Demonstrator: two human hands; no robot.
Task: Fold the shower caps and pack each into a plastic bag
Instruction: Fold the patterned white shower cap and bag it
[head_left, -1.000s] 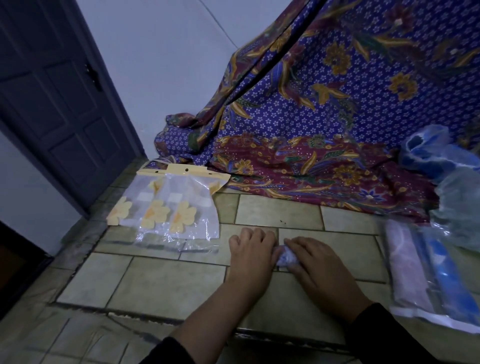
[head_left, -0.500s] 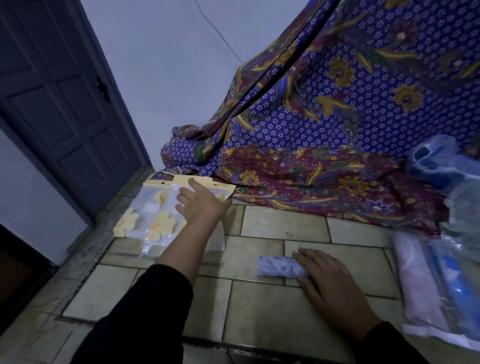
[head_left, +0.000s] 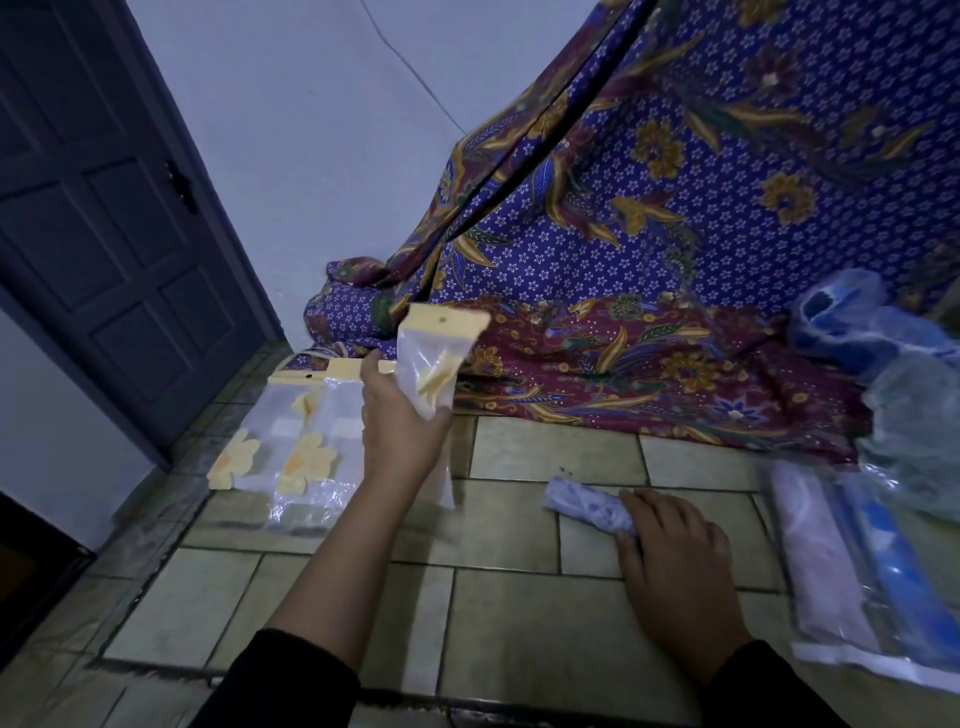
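Note:
My left hand (head_left: 397, 423) holds a clear plastic bag (head_left: 434, 358) with a yellow header and flower print, lifted off the floor above the pile of empty bags (head_left: 291, 441). A folded, rolled pale-blue shower cap (head_left: 584, 504) lies on the tiled floor at centre right. My right hand (head_left: 672, 564) rests flat on the roll's right end, pinning it down.
Packed bags (head_left: 857, 577) with a pink and a blue cap lie at the right edge. Loose blue and clear shower caps (head_left: 852, 325) are heaped at the far right. A patterned purple cloth (head_left: 649, 291) hangs behind. A dark door (head_left: 104, 208) stands at left.
My left hand left the rolled cap, reached to the bag pile and has lifted one bag off it. My right hand has stayed on the roll.

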